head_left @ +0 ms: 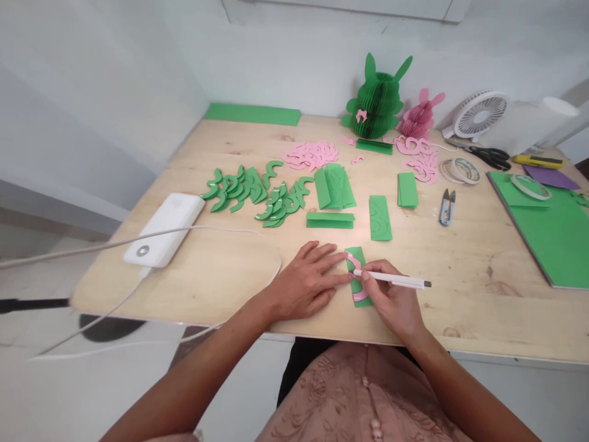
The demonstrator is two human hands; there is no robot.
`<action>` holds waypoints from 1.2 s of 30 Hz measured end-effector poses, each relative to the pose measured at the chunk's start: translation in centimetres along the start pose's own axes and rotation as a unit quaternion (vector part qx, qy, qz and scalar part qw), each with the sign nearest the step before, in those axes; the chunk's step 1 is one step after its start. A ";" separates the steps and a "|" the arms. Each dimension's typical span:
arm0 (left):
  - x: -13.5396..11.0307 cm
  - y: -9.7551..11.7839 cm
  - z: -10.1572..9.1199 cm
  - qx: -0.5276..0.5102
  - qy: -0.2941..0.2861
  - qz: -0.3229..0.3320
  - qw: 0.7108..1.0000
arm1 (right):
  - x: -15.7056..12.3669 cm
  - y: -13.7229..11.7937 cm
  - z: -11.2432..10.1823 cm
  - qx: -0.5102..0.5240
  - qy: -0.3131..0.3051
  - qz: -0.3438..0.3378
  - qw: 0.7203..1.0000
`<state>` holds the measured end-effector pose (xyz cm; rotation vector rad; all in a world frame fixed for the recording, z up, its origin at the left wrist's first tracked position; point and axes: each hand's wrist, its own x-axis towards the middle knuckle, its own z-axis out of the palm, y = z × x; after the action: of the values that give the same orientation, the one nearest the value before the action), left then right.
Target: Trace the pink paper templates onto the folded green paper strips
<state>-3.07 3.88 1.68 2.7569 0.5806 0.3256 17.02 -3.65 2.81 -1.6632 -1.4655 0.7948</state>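
Observation:
My right hand (394, 301) grips a white pen (398, 280), its tip down at a pink curved paper template (360, 296). The template lies on a small green paper rectangle (367, 302) near the table's front edge. Flat on the table, my left hand (309, 281) has its fingers spread, with fingertips on the template and the green paper's left side. Just beyond, another green rectangle (380, 218) bears drawn curved outlines. A folded green strip (330, 221) and a stack of green papers (334, 186) are behind my left hand.
Green cut curves (237, 187) and pink cut curves (310, 155) lie in piles. A white power bank (164, 230) with cables is at left. Blue snips (446, 207), tape rolls (460, 171), black scissors (490, 156), a fan (481, 115) and a green paper rabbit (378, 105) stand right and back.

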 end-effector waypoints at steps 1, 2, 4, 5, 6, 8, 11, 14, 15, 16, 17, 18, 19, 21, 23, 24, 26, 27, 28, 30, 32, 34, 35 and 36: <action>0.0 0.0 0.0 0.000 0.001 0.001 1.000 | 0.0 0.0 0.0 -0.001 0.000 0.002 1.000; 0.0 0.0 0.0 0.000 0.001 0.001 1.000 | 0.0 0.0 0.0 -0.004 0.000 0.002 1.000; 0.0 0.0 0.0 0.001 0.002 0.001 1.000 | 0.0 0.0 0.0 -0.008 0.003 0.000 1.000; 0.0 0.0 0.0 0.002 0.002 0.001 1.000 | 0.0 0.0 0.0 -0.009 0.005 -0.002 1.000; 0.0 0.0 0.0 0.003 0.001 0.001 1.000 | 0.0 -0.1 -0.1 -0.010 0.006 -0.004 1.000; 0.0 -0.1 0.0 0.004 -0.001 0.000 1.000 | 0.0 -0.1 -0.1 -0.012 0.008 -0.006 1.000; 0.0 -0.1 0.1 0.002 -0.004 -0.002 1.000 | 0.0 0.0 -0.1 -0.020 0.011 -0.008 1.000; 0.0 0.0 0.0 0.000 -0.006 -0.002 1.000 | 0.0 0.0 -0.2 -0.025 0.013 -0.009 1.000; 0.0 0.0 0.0 0.000 -0.006 -0.001 1.000 | 0.0 0.1 -0.2 -0.023 0.012 -0.009 1.000; 0.0 0.0 0.0 -0.001 -0.007 -0.001 1.000 | 0.0 0.1 -0.2 -0.019 0.011 -0.007 1.000; 0.0 0.0 0.0 -0.001 -0.007 -0.001 1.000 | 0.0 0.1 -0.2 -0.014 0.008 -0.003 1.000; 0.0 0.0 0.0 -0.001 -0.008 -0.001 1.000 | 0.0 0.1 -0.2 -0.009 0.007 0.001 1.000; 0.0 0.0 0.0 -0.001 -0.008 -0.001 1.000 | 0.0 0.1 -0.2 -0.006 0.006 0.005 1.000; 0.0 0.0 -0.1 -0.001 -0.006 -0.001 1.000 | 0.0 0.1 -0.2 -0.006 0.008 0.009 1.000; 0.0 0.0 0.0 -0.002 -0.005 -0.001 1.000 | 0.0 0.1 -0.2 -0.006 0.010 0.008 1.000; 0.0 0.0 0.0 -0.001 -0.005 -0.001 1.000 | 0.0 0.0 -0.2 -0.006 0.012 0.007 1.000; 0.0 0.0 0.0 0.000 -0.005 -0.002 1.000 | 0.0 0.0 -0.2 -0.006 0.014 0.008 1.000; 0.0 0.0 0.0 0.001 -0.004 -0.002 1.000 | 0.0 0.0 -0.2 -0.005 0.014 0.010 1.000; 0.0 0.0 0.0 0.002 -0.004 -0.002 1.000 | 0.0 0.0 -0.2 -0.004 0.014 0.013 1.000; 0.0 0.0 0.0 0.003 -0.002 0.000 1.000 | -0.1 0.0 -0.2 -0.001 0.012 0.020 1.000; 0.0 0.0 0.0 0.004 0.000 0.001 1.000 | -0.1 0.1 -0.2 0.003 0.010 0.026 1.000; 0.0 0.0 0.0 0.004 0.002 0.002 1.000 | -0.1 0.2 -0.2 0.004 0.010 0.025 1.000; 0.0 0.0 0.0 0.004 0.002 0.001 1.000 | -0.1 0.3 -0.2 0.001 0.011 0.022 1.000; 0.0 0.0 0.0 0.004 0.001 0.001 1.000 | -0.1 0.3 -0.2 -0.003 0.013 0.019 1.000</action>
<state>-3.08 3.88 1.67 2.7663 0.5800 0.3279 17.31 -3.76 2.65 -1.7046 -1.4235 0.7870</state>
